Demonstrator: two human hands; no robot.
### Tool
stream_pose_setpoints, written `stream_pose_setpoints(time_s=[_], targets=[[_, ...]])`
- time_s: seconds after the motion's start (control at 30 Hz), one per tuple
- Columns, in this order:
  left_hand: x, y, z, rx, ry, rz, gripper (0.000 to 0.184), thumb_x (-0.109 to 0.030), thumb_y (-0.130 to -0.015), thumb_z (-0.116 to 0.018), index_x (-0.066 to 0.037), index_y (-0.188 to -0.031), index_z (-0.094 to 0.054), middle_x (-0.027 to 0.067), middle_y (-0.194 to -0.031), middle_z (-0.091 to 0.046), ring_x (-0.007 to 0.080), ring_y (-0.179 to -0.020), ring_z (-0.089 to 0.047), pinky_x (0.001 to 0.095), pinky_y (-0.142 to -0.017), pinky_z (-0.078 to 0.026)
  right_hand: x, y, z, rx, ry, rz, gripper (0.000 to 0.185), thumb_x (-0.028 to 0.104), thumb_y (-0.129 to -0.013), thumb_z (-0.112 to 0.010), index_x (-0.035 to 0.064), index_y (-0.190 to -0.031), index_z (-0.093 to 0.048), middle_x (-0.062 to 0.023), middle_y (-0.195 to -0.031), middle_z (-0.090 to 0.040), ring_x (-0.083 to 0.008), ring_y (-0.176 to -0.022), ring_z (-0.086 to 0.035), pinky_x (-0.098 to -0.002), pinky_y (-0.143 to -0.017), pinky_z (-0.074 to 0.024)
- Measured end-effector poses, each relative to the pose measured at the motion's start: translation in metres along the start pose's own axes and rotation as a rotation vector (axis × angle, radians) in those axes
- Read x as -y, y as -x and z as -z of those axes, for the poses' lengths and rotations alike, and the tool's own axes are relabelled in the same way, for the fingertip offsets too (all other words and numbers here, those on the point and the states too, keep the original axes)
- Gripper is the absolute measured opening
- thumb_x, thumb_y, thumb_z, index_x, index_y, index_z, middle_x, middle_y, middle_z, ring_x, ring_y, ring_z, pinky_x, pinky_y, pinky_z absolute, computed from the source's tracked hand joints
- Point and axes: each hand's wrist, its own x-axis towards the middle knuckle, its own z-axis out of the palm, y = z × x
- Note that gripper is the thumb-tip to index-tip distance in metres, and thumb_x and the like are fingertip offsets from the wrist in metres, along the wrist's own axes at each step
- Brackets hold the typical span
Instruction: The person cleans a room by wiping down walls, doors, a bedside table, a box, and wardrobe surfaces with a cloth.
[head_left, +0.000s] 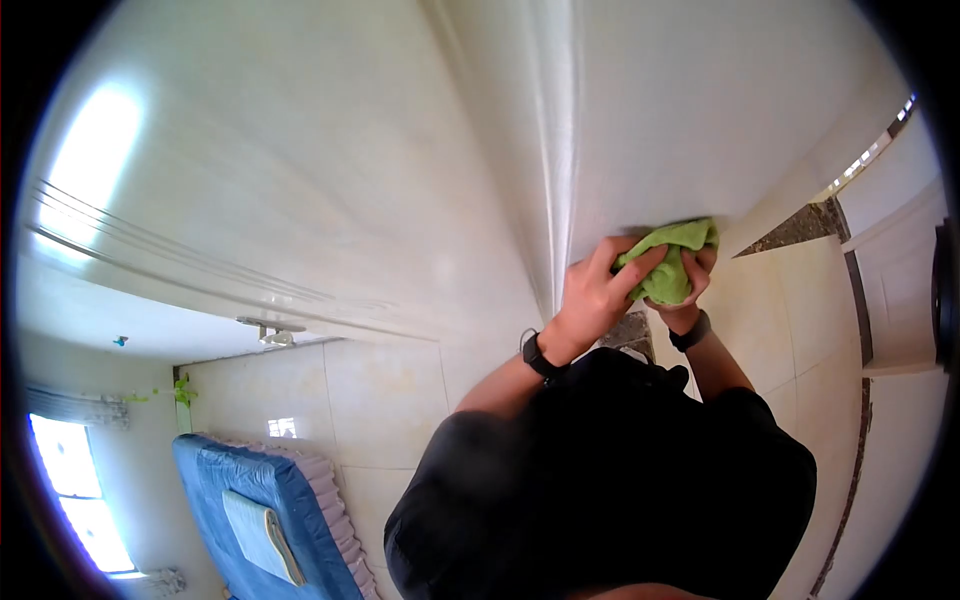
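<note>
Head view, and ten fingers are at work around one cloth (672,283): the left hand (595,290) pinches it from one side, fingers bent over its folds, while the right hand (695,283) curls about the other side, gripping too. And what a cloth: bright lime green, soft and matte, bunched into a crumpled wad, deep creases running through it, a loose flap spreading at its top. It sits up against the white panel (680,120), just right of a pale upright ridge (562,130).

Now the count, moving outward! Two dark bands, one on the left wrist (540,357), one on the right (691,332). One black shirt (640,470), filling the lower middle. One handle (275,332) on the glossy door (300,180) at left. Pale floor tiles (380,400) below. Farther off, one blue bed (205,475), one folded pale fabric (255,530) lying on it, one green plant (183,390), and one bright window (80,490) at the far left.
</note>
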Motion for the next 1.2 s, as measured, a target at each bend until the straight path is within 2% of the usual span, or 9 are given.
stream_pose_setpoints(time_s=[0.23, 0.53, 0.67, 0.8, 0.87, 0.93, 1.0, 1.13, 1.2], targets=[[0.032, 0.080, 0.025, 0.147, -0.009, 0.306, 0.046, -0.002, -0.069, -0.071, -0.016, -0.111, -0.062, 0.0071, -0.104, -0.058, 0.0292, -0.082, -0.064, 0.0386, -0.063, -0.054, 0.033, 0.071, -0.033, 0.213, -0.148, -0.158, 0.066, 0.014, -0.064, -0.086, 0.0059, -0.119, -0.051, -0.0149, -0.113, -0.052, -0.0348, -0.103, -0.053, -0.0470, -0.089, -0.0455], [0.049, 0.108, 0.108, -0.186, -0.273, 0.499, 0.054, 0.009, -0.065, -0.070, -0.011, -0.114, -0.063, 0.0137, -0.101, -0.061, 0.0332, -0.090, -0.061, 0.0383, -0.072, -0.051, 0.126, 0.025, -0.114, 0.386, -0.300, -0.283, 0.054, 0.001, -0.065, -0.078, 0.0106, -0.115, -0.060, -0.0118, -0.105, -0.052, -0.0328, -0.098, -0.054, -0.0388, -0.080, -0.0470], [0.045, 0.072, 0.124, -0.351, -0.332, 0.320, 0.037, 0.007, -0.072, -0.072, -0.003, -0.107, -0.065, 0.0117, -0.096, -0.059, 0.0241, -0.084, -0.059, 0.0315, -0.070, -0.049, 0.139, -0.026, -0.117, 0.354, -0.328, -0.247, 0.060, 0.000, -0.064, -0.077, 0.0126, -0.120, -0.061, -0.0105, -0.104, -0.052, -0.0305, -0.095, -0.054, -0.0372, -0.079, -0.0470], [0.032, 0.018, 0.113, -0.429, -0.247, 0.129, 0.040, 0.006, -0.070, -0.073, -0.003, -0.108, -0.065, 0.0117, -0.096, -0.059, 0.0236, -0.083, -0.059, 0.0312, -0.072, -0.048, 0.124, -0.080, -0.099, 0.195, -0.295, -0.159, 0.062, 0.005, -0.060, -0.081, 0.0087, -0.118, -0.062, -0.0112, -0.104, -0.055, -0.0308, -0.093, -0.055, -0.0377, -0.079, -0.0476], [0.021, 0.003, 0.097, -0.424, -0.166, 0.126, 0.043, 0.004, -0.067, -0.075, -0.005, -0.108, -0.066, 0.0116, -0.094, -0.060, 0.0239, -0.083, -0.058, 0.0310, -0.072, -0.048, 0.109, -0.083, -0.087, 0.114, -0.196, -0.100, 0.061, 0.007, -0.062, -0.083, 0.0054, -0.118, -0.061, -0.0139, -0.107, -0.055, -0.0315, -0.096, -0.056, -0.0386, -0.081, -0.0479], [0.018, 0.000, 0.074, -0.409, -0.150, 0.135, 0.053, 0.003, -0.060, -0.077, -0.013, -0.109, -0.068, 0.0106, -0.093, -0.064, 0.0264, -0.077, -0.063, 0.0328, -0.061, -0.052, 0.091, -0.072, -0.075, 0.032, -0.139, -0.085, 0.059, 0.009, -0.065, -0.083, 0.0045, -0.118, -0.059, -0.0148, -0.108, -0.055, -0.0317, -0.096, -0.056, -0.0398, -0.083, -0.0475], [0.018, 0.009, 0.052, -0.309, -0.097, 0.114, 0.055, 0.004, -0.058, -0.075, -0.016, -0.110, -0.068, 0.0097, -0.094, -0.062, 0.0249, -0.073, -0.063, 0.0317, -0.057, -0.051, 0.071, -0.050, -0.059, 0.015, -0.119, -0.094, 0.061, 0.009, -0.066, -0.083, 0.0040, -0.119, -0.055, -0.0154, -0.111, -0.053, -0.0324, -0.099, -0.055, -0.0417, -0.086, -0.0458], [0.011, 0.028, 0.018, -0.090, -0.009, 0.177, 0.048, -0.003, -0.062, -0.071, -0.016, -0.108, -0.068, 0.0050, -0.094, -0.060, 0.0224, -0.071, -0.062, 0.0327, -0.055, -0.051, 0.036, 0.019, -0.031, 0.003, -0.078, -0.199, 0.067, 0.008, -0.066, -0.082, 0.0039, -0.123, -0.046, -0.0160, -0.117, -0.048, -0.0335, -0.107, -0.051, -0.0452, -0.093, -0.0410], [0.015, 0.048, 0.001, -0.037, -0.006, 0.219, 0.046, -0.005, -0.064, -0.069, -0.016, -0.109, -0.067, 0.0040, -0.094, -0.059, 0.0227, -0.072, -0.063, 0.0332, -0.055, -0.051, 0.027, 0.047, -0.015, 0.125, -0.075, -0.259, 0.068, 0.007, -0.065, -0.081, 0.0045, -0.122, -0.045, -0.0161, -0.119, -0.045, -0.0339, -0.110, -0.047, -0.0455, -0.095, -0.0389]])
